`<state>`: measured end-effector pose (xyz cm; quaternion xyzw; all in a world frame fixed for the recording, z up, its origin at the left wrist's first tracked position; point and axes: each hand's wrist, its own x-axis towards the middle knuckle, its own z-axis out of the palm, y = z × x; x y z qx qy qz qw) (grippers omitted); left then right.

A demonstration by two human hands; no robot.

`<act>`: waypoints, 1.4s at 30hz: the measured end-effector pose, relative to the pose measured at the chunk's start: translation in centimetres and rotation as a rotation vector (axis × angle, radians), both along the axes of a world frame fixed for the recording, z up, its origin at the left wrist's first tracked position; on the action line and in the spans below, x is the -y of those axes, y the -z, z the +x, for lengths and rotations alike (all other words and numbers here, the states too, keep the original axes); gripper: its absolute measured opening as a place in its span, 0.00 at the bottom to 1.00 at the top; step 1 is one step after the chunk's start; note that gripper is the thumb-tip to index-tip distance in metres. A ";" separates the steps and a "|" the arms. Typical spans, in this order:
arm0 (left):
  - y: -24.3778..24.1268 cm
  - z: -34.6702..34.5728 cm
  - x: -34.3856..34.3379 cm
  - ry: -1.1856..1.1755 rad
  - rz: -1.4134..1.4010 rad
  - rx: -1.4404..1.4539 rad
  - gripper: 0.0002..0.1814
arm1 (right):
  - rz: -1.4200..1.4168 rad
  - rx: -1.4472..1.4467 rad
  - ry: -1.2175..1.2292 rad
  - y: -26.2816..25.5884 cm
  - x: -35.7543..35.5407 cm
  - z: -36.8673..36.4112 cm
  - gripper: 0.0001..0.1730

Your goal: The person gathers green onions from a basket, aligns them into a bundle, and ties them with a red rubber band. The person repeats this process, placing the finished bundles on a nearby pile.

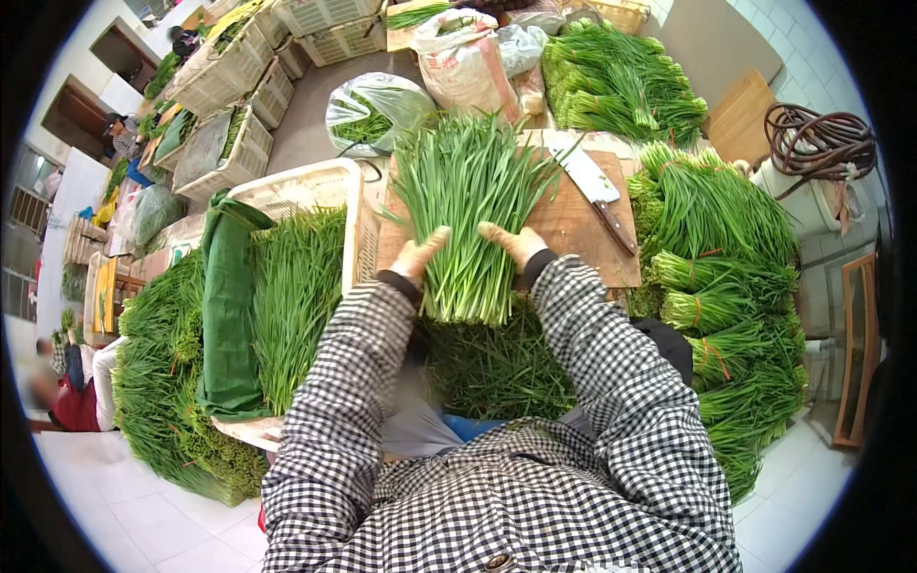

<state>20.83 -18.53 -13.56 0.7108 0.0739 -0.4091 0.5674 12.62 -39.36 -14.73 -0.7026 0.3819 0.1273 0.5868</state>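
Observation:
Between my two hands is a thick sheaf of Chinese chives (473, 208), leaf tips pointing away from me and pale stem ends towards me. My left hand (421, 256) grips its left side, thumb on top. On the right side, my right hand (517, 247) grips it the same way; the fingers underneath are hidden. Below the sheaf lies a wooden cutting board (573, 218), and the stem ends reach past its near edge. A cleaver (591, 186) with a wooden handle rests on the board's right part.
Left of the board stands a plastic crate (354, 236) of loose chives with a green cloth (233, 308) over its side. Banded chive bundles (716, 308) are piled at right. Cut leaves (501, 365) lie below the board. A woven sack (466, 68) stands beyond; other people sit far left.

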 end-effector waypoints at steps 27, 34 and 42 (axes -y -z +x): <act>-6.2 -4.2 8.1 -0.016 -0.879 0.285 0.47 | 0.278 0.948 -0.158 -1.4 6.4 -3.0 0.29; -6.5 -2.9 6.8 0.183 -0.588 0.583 0.35 | 0.474 0.631 -0.314 -0.7 7.8 1.8 0.28; 9.8 2.5 5.4 0.444 -0.196 0.393 0.41 | 0.127 0.235 -0.184 0.4 1.1 0.3 0.30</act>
